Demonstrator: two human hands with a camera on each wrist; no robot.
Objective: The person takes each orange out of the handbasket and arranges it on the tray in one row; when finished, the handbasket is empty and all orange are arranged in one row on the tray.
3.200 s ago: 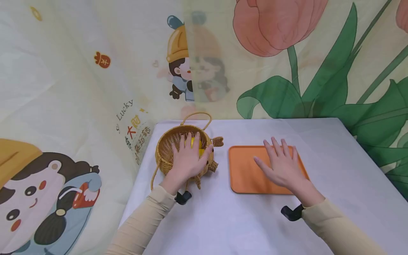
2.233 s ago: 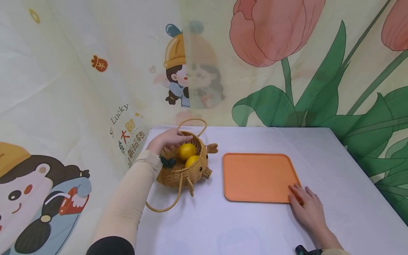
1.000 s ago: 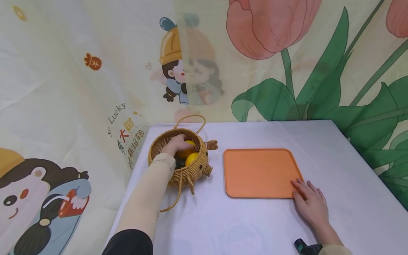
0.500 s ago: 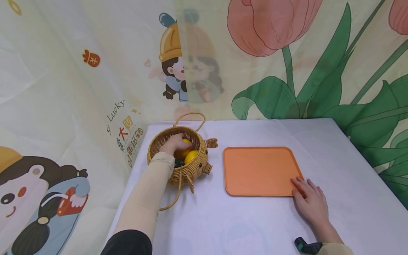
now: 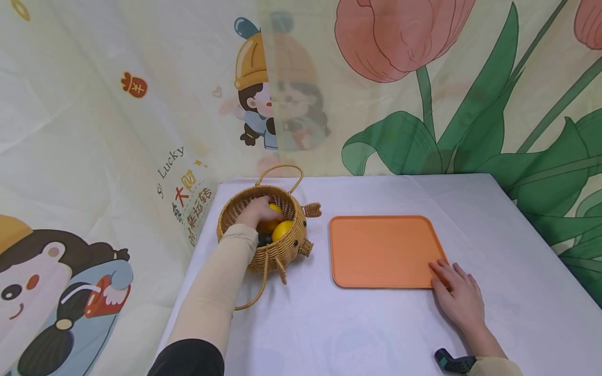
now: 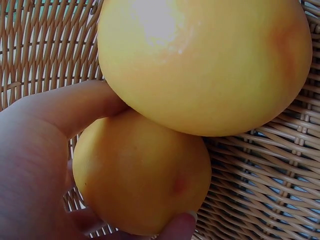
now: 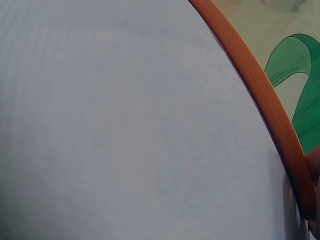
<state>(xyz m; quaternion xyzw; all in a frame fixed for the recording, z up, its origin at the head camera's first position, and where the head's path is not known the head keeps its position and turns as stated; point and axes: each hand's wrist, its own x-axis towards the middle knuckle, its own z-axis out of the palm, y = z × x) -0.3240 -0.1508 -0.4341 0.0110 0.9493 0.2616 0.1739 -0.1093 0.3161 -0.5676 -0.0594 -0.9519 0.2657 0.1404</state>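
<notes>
Inside the woven basket (image 5: 277,258) on the left, my left hand (image 5: 257,211) reaches down and grips a smooth yellow fruit (image 6: 142,172). The left wrist view shows its fingers (image 6: 182,227) curled round that fruit. A second yellow fruit (image 5: 282,230) lies against it, nearer the basket's snout side, and looks larger in the wrist view (image 6: 205,60). My right hand (image 5: 458,300) holds the right front corner of a flat orange tray (image 5: 385,253), fingers over the rim. Only a sliver of that hand shows at the right edge of the right wrist view, by the tray's rim (image 7: 265,100).
A white cloth covers the table (image 5: 357,329). The basket has animal features and two loop handles, one upright at the back (image 5: 280,167) and one drooping in front (image 5: 258,297). Printed curtains (image 5: 400,94) hang close behind and to the left.
My left hand went from hovering over the basket to reaching inside it and gripping a fruit. My right hand moved from above the tray to its right front corner. Little differs over the last second.
</notes>
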